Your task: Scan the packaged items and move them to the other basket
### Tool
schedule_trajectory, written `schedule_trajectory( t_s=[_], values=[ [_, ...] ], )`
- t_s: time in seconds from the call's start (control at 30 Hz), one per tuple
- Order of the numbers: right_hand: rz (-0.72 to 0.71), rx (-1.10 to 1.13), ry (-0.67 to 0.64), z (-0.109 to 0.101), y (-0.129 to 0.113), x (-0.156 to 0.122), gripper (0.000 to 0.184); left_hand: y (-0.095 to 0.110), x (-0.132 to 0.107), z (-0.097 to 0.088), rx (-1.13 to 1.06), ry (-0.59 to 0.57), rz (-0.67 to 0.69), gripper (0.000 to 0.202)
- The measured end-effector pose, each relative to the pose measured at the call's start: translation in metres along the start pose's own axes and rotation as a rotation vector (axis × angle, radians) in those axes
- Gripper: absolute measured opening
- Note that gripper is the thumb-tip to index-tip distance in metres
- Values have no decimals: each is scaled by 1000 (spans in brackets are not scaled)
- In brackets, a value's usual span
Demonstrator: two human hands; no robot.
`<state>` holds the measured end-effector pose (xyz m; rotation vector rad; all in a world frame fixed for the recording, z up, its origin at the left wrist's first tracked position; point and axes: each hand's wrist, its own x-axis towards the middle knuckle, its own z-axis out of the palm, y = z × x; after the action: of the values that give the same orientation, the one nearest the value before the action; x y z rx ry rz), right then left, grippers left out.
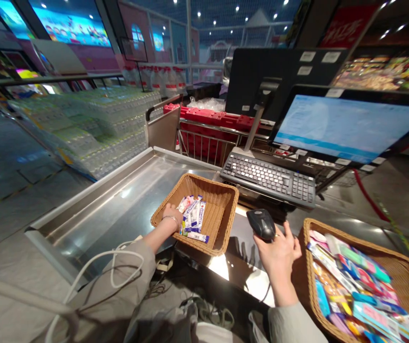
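My left hand (172,218) reaches over the left side of a brown woven basket (230,214), its fingers curled down beside small stick packets (193,214). Whatever lies under those fingertips is hidden. The packets are mostly white and blue, piled in the basket's left half, with a pinkish one near my fingers. My right hand (279,252) holds a black barcode scanner (262,224) above the counter, right of that basket. Thumb and fingers grip its near end, with some fingers raised on the right side.
A second woven basket (307,257) full of colourful packaged goods stands at the right. Behind the counter (129,190) are a keyboard (268,176) and a lit monitor (347,124). A white cable (93,259) loops by my left sleeve. Stacked bottle packs (93,119) stand at the left.
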<state>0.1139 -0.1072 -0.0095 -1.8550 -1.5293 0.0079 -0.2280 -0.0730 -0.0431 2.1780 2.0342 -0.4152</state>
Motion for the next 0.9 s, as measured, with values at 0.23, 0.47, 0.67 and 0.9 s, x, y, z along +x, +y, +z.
schedule_trajectory(
  t_s=[0.23,0.47,0.67,0.9],
  values=[
    [20,3,-4,1,4,2,42,3,-2,-36,16,80,68,54],
    [33,-15,25,4,7,4,44,5,11,-35,-8,172,118,48],
    [19,-35,15,4,15,4,46,5,23,-26,39,92,118,44],
    [30,-19,24,4,20,6,45,5,31,-21,65,32,112,46]
  ],
)
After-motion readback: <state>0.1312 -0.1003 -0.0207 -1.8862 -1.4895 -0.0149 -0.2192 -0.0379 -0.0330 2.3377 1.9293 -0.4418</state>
